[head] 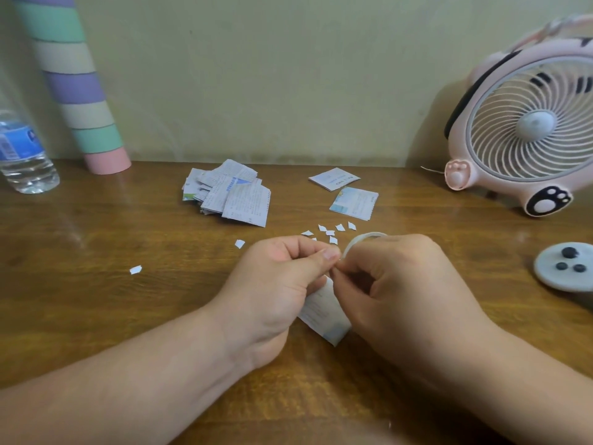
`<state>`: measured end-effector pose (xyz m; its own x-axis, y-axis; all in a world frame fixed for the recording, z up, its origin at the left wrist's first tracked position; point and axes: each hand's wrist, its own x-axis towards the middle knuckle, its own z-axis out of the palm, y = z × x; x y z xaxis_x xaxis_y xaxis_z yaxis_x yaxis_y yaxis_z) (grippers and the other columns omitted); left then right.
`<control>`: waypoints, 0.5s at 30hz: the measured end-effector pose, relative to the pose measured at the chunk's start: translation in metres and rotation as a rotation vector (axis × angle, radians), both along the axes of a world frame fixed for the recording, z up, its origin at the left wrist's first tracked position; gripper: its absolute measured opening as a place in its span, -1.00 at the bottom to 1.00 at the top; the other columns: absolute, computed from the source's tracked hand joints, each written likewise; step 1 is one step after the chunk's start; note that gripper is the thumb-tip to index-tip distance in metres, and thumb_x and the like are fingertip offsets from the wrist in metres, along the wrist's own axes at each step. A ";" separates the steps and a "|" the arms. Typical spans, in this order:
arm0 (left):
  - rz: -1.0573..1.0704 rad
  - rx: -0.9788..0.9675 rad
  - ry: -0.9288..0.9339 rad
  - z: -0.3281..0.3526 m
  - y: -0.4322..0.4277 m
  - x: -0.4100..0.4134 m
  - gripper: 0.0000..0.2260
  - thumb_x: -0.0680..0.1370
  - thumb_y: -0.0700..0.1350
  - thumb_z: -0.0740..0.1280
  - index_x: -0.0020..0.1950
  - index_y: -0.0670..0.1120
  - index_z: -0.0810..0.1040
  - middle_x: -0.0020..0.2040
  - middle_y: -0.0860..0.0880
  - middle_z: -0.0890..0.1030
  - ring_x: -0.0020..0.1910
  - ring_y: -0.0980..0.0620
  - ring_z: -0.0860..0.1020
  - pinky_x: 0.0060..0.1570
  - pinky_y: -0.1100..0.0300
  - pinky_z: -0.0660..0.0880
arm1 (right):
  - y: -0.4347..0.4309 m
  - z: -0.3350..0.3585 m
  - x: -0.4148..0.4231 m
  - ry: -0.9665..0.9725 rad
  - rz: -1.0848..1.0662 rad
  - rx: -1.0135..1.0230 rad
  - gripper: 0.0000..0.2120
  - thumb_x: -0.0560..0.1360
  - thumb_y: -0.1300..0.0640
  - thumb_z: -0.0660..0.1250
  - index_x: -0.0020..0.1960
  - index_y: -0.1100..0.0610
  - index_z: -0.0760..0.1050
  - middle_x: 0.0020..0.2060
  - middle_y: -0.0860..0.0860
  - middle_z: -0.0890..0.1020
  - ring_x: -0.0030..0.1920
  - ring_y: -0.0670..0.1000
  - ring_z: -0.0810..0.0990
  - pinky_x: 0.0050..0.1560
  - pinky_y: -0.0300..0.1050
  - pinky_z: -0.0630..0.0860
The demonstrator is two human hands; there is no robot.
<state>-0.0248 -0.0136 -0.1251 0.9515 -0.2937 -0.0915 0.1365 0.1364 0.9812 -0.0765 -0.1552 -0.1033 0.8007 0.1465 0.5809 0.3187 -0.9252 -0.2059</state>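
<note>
I look down at the brown wooden tabletop. The pile of printed paper slips lies by the wall, and I tell every place from that pile.

Nearer to me than the pile and a bit to its right, both hands meet above the tabletop. The left hand has its thumb and first finger pressed tight together on the top edge of a small white folded paper. The folded paper hangs down between the two hands. The right hand has its fingers curled in. A thin white tape ring peeks out over them, so I think this hand holds it. Its thumb tip comes up to the same spot as the left pinch. The thing pinched there is too tiny for me to name.

Little torn white scraps lie between the pile and the hands. Two flat folded paper packets lie to the right of the pile.

I think the step now is sticking this paper shut with a bit of tape. Next, I think, the hands need a small careful pull to free the bit, then a press to make it flat.
</note>
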 end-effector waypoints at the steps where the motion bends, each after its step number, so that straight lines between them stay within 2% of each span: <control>1: 0.022 -0.008 0.015 0.000 0.000 0.002 -0.88 0.54 -0.19 0.43 -0.19 -0.13 0.68 -0.03 -0.21 0.71 0.05 -0.06 0.61 0.21 -0.05 0.58 | 0.002 0.000 -0.003 0.001 0.017 0.007 -0.73 0.41 0.12 0.37 -0.45 0.08 0.45 -0.56 -0.04 0.40 -0.54 0.00 0.36 -0.56 -0.10 0.27; 3: 0.100 -0.049 0.050 0.000 0.002 0.007 -0.89 0.55 -0.17 0.43 -0.17 -0.15 0.64 -0.10 -0.13 0.68 0.02 -0.02 0.61 0.06 0.02 0.61 | 0.012 -0.003 -0.013 -0.011 0.090 0.017 -0.72 0.38 0.15 0.39 -0.46 0.11 0.41 -0.55 -0.04 0.41 -0.53 0.02 0.35 -0.56 -0.07 0.30; 6: 0.072 -0.058 0.019 -0.001 0.002 0.003 -0.84 0.53 -0.14 0.44 -0.25 -0.09 0.64 -0.21 -0.14 0.66 -0.20 -0.05 0.60 -0.17 0.07 0.57 | 0.017 -0.005 -0.015 -0.019 0.167 -0.004 -0.74 0.43 0.13 0.34 -0.42 0.10 0.40 -0.51 -0.01 0.45 -0.49 0.07 0.38 -0.52 -0.07 0.36; 7: 0.054 -0.040 0.001 -0.002 0.001 0.002 -0.84 0.53 -0.13 0.44 -0.26 -0.08 0.65 -0.22 -0.14 0.67 -0.21 -0.04 0.60 -0.15 0.07 0.59 | 0.010 -0.003 -0.011 0.002 0.127 -0.002 -0.75 0.46 0.11 0.33 -0.38 0.10 0.45 -0.49 -0.01 0.48 -0.47 0.09 0.42 -0.50 -0.04 0.40; 10: 0.059 0.003 -0.020 -0.004 0.002 0.004 -0.87 0.52 -0.09 0.45 -0.18 -0.13 0.67 -0.16 -0.04 0.70 -0.02 0.03 0.63 0.15 0.03 0.61 | -0.014 0.007 -0.001 0.148 -0.061 0.031 -0.83 0.52 0.09 0.36 -0.24 0.07 0.58 -0.41 -0.03 0.58 -0.37 0.05 0.53 -0.38 0.05 0.53; 13: 0.036 0.081 -0.068 -0.005 0.004 0.005 -0.90 0.50 -0.07 0.48 -0.17 -0.08 0.72 -0.16 0.04 0.71 0.03 0.04 0.66 0.20 0.02 0.59 | -0.031 0.011 0.001 0.205 -0.187 0.081 -0.90 0.53 0.05 0.39 -0.16 0.02 0.60 -0.34 -0.08 0.59 -0.29 -0.01 0.56 -0.27 0.00 0.56; 15: 0.008 0.141 -0.125 -0.007 0.004 0.002 -0.98 0.48 -0.12 0.51 -0.14 -0.05 0.73 -0.16 0.06 0.72 -0.04 0.10 0.66 0.13 0.10 0.56 | -0.036 0.011 0.008 0.250 -0.259 0.065 -0.92 0.54 0.01 0.38 -0.09 0.00 0.59 -0.32 -0.08 0.59 -0.25 0.01 0.56 -0.24 -0.02 0.55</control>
<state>-0.0231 -0.0100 -0.1319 0.9604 -0.2783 -0.0123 0.0120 -0.0027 0.9999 -0.0687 -0.1914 -0.0925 0.9249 -0.1109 0.3637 0.0074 -0.9511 -0.3089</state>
